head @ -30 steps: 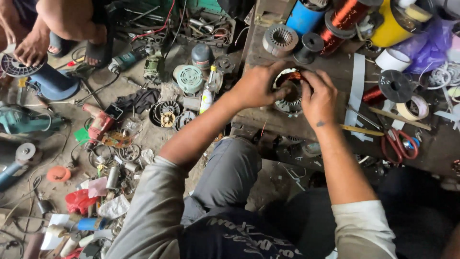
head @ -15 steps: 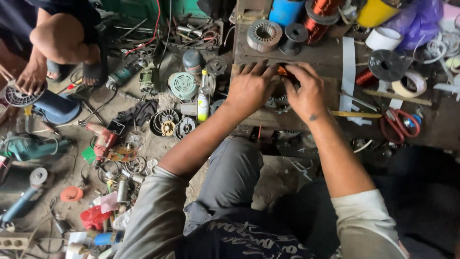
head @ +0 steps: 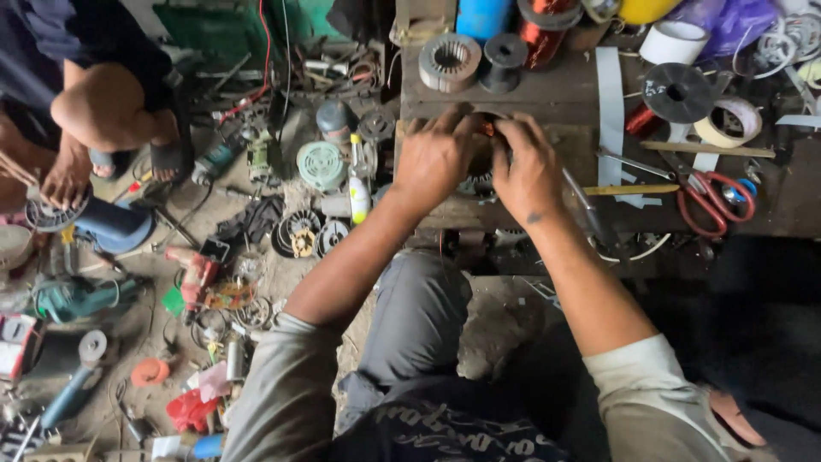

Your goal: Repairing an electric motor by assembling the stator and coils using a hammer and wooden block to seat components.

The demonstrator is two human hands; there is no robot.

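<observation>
Both hands work on a round metal motor stator [head: 481,171] with copper windings that sits on a low wooden bench [head: 564,103]. My left hand [head: 436,158] grips its left side, fingers curled over the top rim. My right hand [head: 530,167] covers its right side, fingertips pinching at the copper wire near the top. Most of the stator is hidden under the two hands.
On the bench lie another bare stator [head: 449,62], a black spool [head: 505,58], a copper wire reel [head: 543,34], tape rolls [head: 727,120], red-handled scissors [head: 710,201] and a pencil [head: 631,190]. The floor at left is strewn with power tools and motor parts [head: 321,164]. Another person's knee and feet [head: 107,111] are upper left.
The view has shifted so that hands and stator sit lower in the frame. Both hands stay on the stator, with the fingers moved up to its top edge.
</observation>
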